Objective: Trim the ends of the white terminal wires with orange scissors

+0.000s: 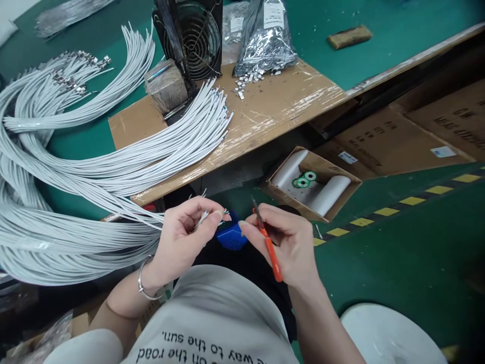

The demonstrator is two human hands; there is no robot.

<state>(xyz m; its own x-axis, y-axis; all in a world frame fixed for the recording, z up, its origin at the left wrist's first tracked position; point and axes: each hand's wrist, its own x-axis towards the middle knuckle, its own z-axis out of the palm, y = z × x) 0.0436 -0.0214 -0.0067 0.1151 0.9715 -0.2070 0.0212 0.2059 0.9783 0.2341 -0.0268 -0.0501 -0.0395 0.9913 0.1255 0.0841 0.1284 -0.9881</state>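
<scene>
My left hand (185,235) is closed around white cables (142,212) near their ends, thumb pressed against the index finger. Past the fingertips, small coloured wire ends (226,212) stick out. In my right hand (293,240) lies a slim tool with an orange handle (271,253) and a dark pointed tip (256,207); its exact kind is unclear. The tool's tip points up and away from me, apart from the cable ends. My right thumb and index fingertips are near the wire ends without touching them. The cables run left into a large white bundle (76,253).
A cable bundle with cut ends (197,131) lies on the cardboard-covered table edge (288,111). Behind stand a black fan (199,45), a wrapped block (166,86) and a silvery bag (267,40) beside small white connectors (248,80). An open carton (337,169) sits below right.
</scene>
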